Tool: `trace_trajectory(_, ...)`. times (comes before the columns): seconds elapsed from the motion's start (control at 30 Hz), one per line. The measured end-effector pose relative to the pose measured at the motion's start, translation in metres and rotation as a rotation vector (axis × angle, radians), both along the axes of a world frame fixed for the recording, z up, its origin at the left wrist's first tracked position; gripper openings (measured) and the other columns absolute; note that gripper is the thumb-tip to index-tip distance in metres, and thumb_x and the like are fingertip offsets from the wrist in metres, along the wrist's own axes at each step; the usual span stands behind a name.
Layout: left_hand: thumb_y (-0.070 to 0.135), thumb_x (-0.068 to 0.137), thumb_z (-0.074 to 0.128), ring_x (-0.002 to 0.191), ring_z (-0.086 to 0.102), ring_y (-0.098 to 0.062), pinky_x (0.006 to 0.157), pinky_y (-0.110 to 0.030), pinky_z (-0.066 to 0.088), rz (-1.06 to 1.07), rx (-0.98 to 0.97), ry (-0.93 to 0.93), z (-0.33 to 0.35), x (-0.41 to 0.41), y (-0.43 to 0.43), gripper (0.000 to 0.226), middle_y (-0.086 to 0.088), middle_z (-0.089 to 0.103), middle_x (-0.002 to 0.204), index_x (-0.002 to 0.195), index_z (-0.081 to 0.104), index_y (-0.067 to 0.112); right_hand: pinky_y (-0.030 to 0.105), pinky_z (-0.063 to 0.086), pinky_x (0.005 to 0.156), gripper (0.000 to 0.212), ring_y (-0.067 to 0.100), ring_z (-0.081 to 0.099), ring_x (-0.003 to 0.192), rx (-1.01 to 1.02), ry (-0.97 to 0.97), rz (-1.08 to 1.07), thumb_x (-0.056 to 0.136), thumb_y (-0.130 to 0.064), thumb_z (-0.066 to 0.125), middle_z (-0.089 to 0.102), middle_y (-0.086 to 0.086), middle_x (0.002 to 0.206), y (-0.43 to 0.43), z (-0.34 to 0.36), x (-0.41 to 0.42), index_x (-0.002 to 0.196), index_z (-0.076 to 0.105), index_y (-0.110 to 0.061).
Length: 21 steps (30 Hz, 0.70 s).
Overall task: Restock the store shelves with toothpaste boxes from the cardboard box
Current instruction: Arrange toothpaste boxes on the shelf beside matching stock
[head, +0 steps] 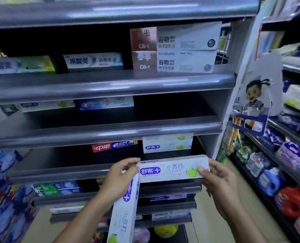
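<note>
— What do the shelves in front of you hold?
— The grey shelf unit (121, 83) fills most of the frame. On its top visible shelf, upper right, two big red-and-white boxes (173, 50) are stacked. Left of them lies a white-and-blue box (93, 60), and at far left a green-and-white box (23, 64). One shelf down, a Crest box (105, 103) lies left of centre. On the next shelf, right of centre, two white boxes with a green spot (166, 144) are stacked, with a red-and-blue box (114, 146) just to their left. At lower left a green-and-blue box (56, 188) sits on a lower shelf.
— And the toothpaste you carry?
— Two white boxes with the same print as that stack. The level box (172, 170) is in mid-air in front of the shelf edge just below the stack, lower centre of the frame. The hanging box (126, 213) points down toward the bottom edge.
— How are your hands set?
— My left grip (121, 178) is closed round the upper end of the hanging box, and its fingertips also touch the level box's left end. My right grip (217, 183) is clamped on the level box's right end, thumb on the front face. Both forearms rise from the bottom of the frame.
— Anything at the right?
— A cartoon-figure card (254, 95) on the neighbouring rack.
</note>
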<state>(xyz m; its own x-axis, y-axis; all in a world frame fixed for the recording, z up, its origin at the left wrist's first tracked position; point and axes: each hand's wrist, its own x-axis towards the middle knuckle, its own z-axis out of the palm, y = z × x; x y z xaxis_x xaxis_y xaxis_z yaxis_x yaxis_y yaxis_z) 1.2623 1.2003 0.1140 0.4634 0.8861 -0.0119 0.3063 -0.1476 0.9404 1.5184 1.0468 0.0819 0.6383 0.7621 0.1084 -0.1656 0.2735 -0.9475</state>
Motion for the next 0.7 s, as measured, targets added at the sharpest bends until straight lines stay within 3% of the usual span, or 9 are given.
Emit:
trace_trajectory(0.1, 0.023, 0.1, 0.061, 0.108, 0.066, 0.002, 0.09, -0.018, 0.049, 0.061, -0.059, -0.062, 0.001, 0.015, -0.002, 0.029, 0.019, 0.073, 0.117, 0.121, 0.073, 0.039, 0.038, 0.061, 0.073, 0.05, 0.037, 0.075, 0.097, 0.021, 0.005, 0.007, 0.072, -0.024, 0.084, 0.077, 0.018, 0.106, 0.012, 0.001, 0.007, 0.119, 0.066, -0.022)
trace_trajectory(0.2, 0.024, 0.098, 0.061, 0.106, 0.071, -0.016, 0.098, -0.04, 0.055, 0.242, -0.218, -0.192, 0.0, 0.027, -0.003, 0.023, 0.006, 0.077, 0.113, 0.114, 0.075, 0.034, 0.034, 0.061, 0.073, 0.046, 0.034, 0.075, 0.097, 0.038, -0.009, 0.01, 0.076, -0.021, 0.082, 0.077, 0.018, 0.106, 0.025, 0.001, 0.012, 0.118, 0.065, -0.026)
trace_trajectory(0.27, 0.028, 0.097, 0.06, 0.115, 0.067, -0.019, 0.106, -0.05, 0.051, 0.287, -0.284, -0.205, -0.002, 0.034, -0.003, 0.023, 0.007, 0.075, 0.12, 0.112, 0.077, 0.034, 0.043, 0.061, 0.082, 0.044, 0.035, 0.074, 0.101, 0.039, -0.014, 0.015, 0.077, -0.02, 0.08, 0.077, 0.015, 0.108, 0.033, -0.004, 0.016, 0.118, 0.065, -0.026)
trace_trajectory(0.33, 0.033, 0.095, 0.061, 0.124, 0.059, -0.016, 0.11, -0.05, 0.046, 0.279, -0.324, -0.192, -0.004, 0.039, -0.004, 0.027, 0.016, 0.068, 0.129, 0.118, 0.074, 0.039, 0.05, 0.057, 0.093, 0.045, 0.033, 0.073, 0.106, 0.032, -0.027, 0.024, 0.079, -0.02, 0.08, 0.076, 0.011, 0.112, 0.04, -0.009, 0.02, 0.121, 0.065, -0.026)
trace_trajectory(0.4, 0.035, 0.094, 0.062, 0.121, 0.058, -0.012, 0.105, -0.044, 0.049, 0.252, -0.347, -0.181, -0.005, 0.043, -0.003, 0.031, 0.02, 0.065, 0.129, 0.122, 0.071, 0.045, 0.047, 0.058, 0.092, 0.043, 0.027, 0.073, 0.107, 0.019, -0.061, 0.006, 0.083, -0.018, 0.079, 0.076, 0.006, 0.115, 0.046, -0.011, 0.024, 0.123, 0.066, -0.028)
trace_trajectory(0.47, 0.035, 0.095, 0.061, 0.111, 0.065, -0.016, 0.095, -0.044, 0.055, 0.2, -0.377, -0.187, -0.007, 0.045, 0.0, 0.032, 0.01, 0.073, 0.123, 0.124, 0.069, 0.048, 0.039, 0.062, 0.084, 0.04, 0.018, 0.074, 0.099, -0.011, -0.161, -0.06, 0.088, -0.015, 0.078, 0.076, -0.003, 0.114, 0.051, -0.012, 0.029, 0.122, 0.07, -0.034)
trace_trajectory(0.57, 0.033, 0.099, 0.057, 0.075, 0.071, -0.017, 0.063, -0.033, 0.057, 0.154, -0.386, -0.204, -0.007, 0.048, 0.007, 0.031, -0.004, 0.079, 0.094, 0.124, 0.069, 0.048, 0.031, 0.06, 0.078, 0.041, 0.018, 0.067, 0.083, -0.114, -0.306, -0.189, 0.087, -0.021, 0.08, 0.071, -0.01, 0.116, 0.063, -0.015, 0.04, 0.122, 0.071, -0.04)
trace_trajectory(0.63, 0.03, 0.1, 0.056, 0.061, 0.067, -0.011, 0.053, -0.027, 0.052, 0.146, -0.363, -0.218, -0.006, 0.05, 0.012, 0.031, -0.004, 0.078, 0.086, 0.123, 0.071, 0.046, 0.022, 0.056, 0.07, 0.043, 0.019, 0.061, 0.07, -0.149, -0.307, -0.211, 0.087, -0.025, 0.081, 0.073, -0.002, 0.106, 0.069, -0.017, 0.046, 0.122, 0.067, -0.045)
trace_trajectory(0.7, 0.029, 0.099, 0.058, 0.069, 0.07, -0.01, 0.06, -0.028, 0.055, 0.138, -0.324, -0.217, -0.006, 0.054, 0.016, 0.033, -0.004, 0.079, 0.098, 0.124, 0.07, 0.047, 0.026, 0.053, 0.06, 0.041, 0.016, 0.05, 0.056, -0.178, -0.274, -0.228, 0.086, -0.027, 0.081, 0.07, 0.019, 0.087, 0.074, -0.018, 0.05, 0.12, 0.068, -0.046)
